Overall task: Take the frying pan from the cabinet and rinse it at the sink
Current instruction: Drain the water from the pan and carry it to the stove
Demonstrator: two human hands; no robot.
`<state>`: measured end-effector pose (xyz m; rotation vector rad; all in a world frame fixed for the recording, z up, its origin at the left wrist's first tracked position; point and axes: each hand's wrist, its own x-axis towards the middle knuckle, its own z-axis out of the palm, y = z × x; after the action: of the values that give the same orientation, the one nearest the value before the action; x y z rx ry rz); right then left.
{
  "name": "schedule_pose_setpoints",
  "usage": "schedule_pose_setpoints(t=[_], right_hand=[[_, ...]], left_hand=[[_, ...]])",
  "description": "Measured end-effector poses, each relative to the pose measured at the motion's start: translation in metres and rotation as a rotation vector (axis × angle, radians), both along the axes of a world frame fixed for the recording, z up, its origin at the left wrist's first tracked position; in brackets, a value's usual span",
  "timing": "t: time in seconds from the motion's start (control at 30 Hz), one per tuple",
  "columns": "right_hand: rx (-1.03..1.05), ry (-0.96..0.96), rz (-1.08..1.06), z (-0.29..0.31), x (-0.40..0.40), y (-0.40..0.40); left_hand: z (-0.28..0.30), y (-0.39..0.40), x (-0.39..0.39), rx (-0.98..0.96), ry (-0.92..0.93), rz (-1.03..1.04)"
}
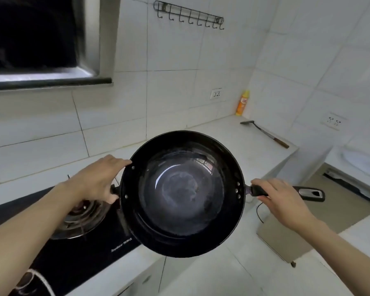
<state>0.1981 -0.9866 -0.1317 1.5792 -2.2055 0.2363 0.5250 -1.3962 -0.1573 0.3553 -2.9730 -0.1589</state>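
A: Frying pan [181, 193]: where is it?
B: Held level in the air, over the front edge of the white counter [239, 135], with the gas hob [77, 238] at its eight o'clock.
A: And the hands?
B: The right hand [280, 201] curls round the long handle [308, 193] at three o'clock. The left hand [100, 178] grips the small helper handle at nine o'clock, fingertips on the rim.
A: Anything behind?
B: A spatula [265, 133] and an orange bottle [242, 102] at one o'clock.
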Motion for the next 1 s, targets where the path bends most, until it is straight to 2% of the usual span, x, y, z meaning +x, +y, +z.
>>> schedule_pose_setpoints(t=[0.13, 0.3, 0.47, 0.6, 0.8, 1.0], right_hand=[[-0.032, -0.025, 0.05, -0.009, -0.05, -0.03], [-0.03, -0.104, 0.133, -0.038, -0.136, -0.077], [-0.056, -0.139, 0.303, -0.07, -0.229, -0.131], [-0.078, -0.158, 0.429, -0.072, -0.286, -0.171], [-0.024, -0.245, 0.609, -0.069, -0.332, -0.23], [0.062, -0.303, 0.695, -0.071, -0.33, -0.271]], left_hand=[[0.009, -0.022, -0.043, -0.007, 0.0, 0.02], [0.007, -0.035, -0.085, -0.067, -0.071, 0.146], [0.001, -0.023, -0.128, -0.115, -0.165, 0.298], [0.004, -0.001, -0.155, -0.086, -0.226, 0.465], [0.015, 0.031, -0.168, -0.078, -0.263, 0.636], [0.005, 0.045, -0.153, -0.056, -0.272, 0.743]])
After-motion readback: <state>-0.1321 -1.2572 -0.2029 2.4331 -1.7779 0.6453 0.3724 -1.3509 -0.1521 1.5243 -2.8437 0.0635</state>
